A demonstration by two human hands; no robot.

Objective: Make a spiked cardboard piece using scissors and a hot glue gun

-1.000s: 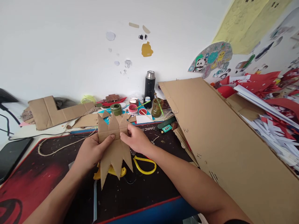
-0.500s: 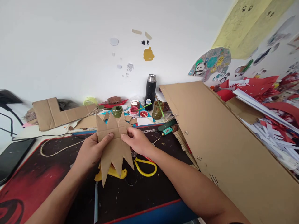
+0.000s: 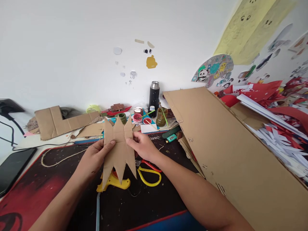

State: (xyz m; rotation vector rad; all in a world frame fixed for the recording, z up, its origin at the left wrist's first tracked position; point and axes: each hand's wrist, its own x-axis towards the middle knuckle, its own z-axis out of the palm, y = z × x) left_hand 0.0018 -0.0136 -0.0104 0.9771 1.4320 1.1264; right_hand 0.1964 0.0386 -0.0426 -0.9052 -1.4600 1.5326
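Note:
A brown cardboard cutout (image 3: 119, 146) with pointed spikes at top and bottom is held upright above the desk mat. My left hand (image 3: 95, 157) grips its left edge, thumb across the front. My right hand (image 3: 141, 146) pinches its right edge. Below the cutout lie a yellow glue gun (image 3: 113, 182) and yellow-handled scissors (image 3: 149, 171) on the dark red and black mat (image 3: 36, 186).
A big cardboard sheet (image 3: 231, 147) leans at the right over piles of red and white paper (image 3: 271, 118). Paint jars (image 3: 137, 118), a black flask (image 3: 154, 93) and cardboard scraps (image 3: 60, 120) line the back. String (image 3: 55, 157) and a dark phone (image 3: 12, 166) lie at the left.
Both hands have kept their grip while the cutout turned slightly and narrowed. The view shifted a little, so the glue gun shows more below it.

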